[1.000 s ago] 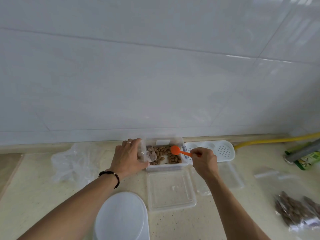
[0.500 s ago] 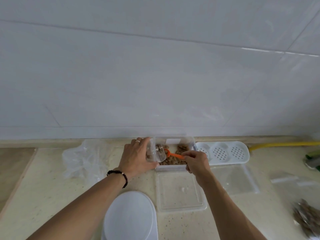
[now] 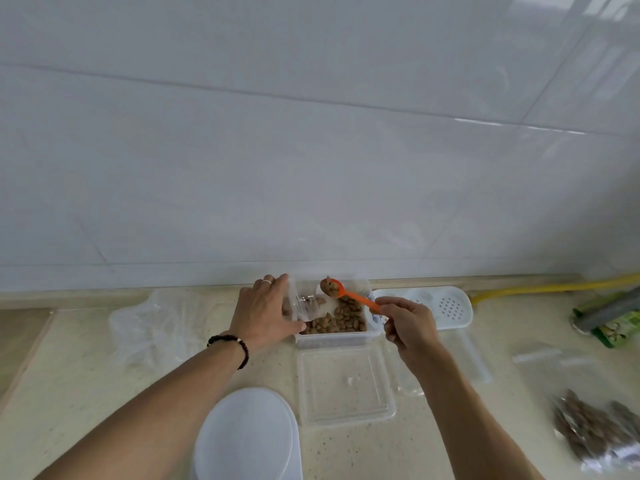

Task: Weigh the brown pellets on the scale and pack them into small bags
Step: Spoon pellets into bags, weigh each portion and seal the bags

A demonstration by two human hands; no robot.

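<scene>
A clear plastic box [image 3: 334, 339] against the wall holds brown pellets [image 3: 341, 317]. My left hand [image 3: 263, 311] grips a small clear bag [image 3: 304, 304] at the box's left end, its mouth facing right with a few pellets inside. My right hand [image 3: 407, 323] holds an orange spoon [image 3: 349, 294] by the handle. The spoon's bowl is raised above the box, heaped with pellets, just right of the bag's mouth. The white round scale [image 3: 246, 438] sits at the front, between my forearms.
The box's clear lid [image 3: 346, 386] lies in front of it. A white perforated tray [image 3: 440, 306] is to the right, crumpled clear bags [image 3: 156, 327] to the left, filled pellet bags [image 3: 595, 431] at the far right, and a yellow hose [image 3: 554, 287] along the wall.
The spoon was down in the pellets half a second ago; it has come up loaded and now hovers beside the bag's mouth. The left hand keeps the bag in place.
</scene>
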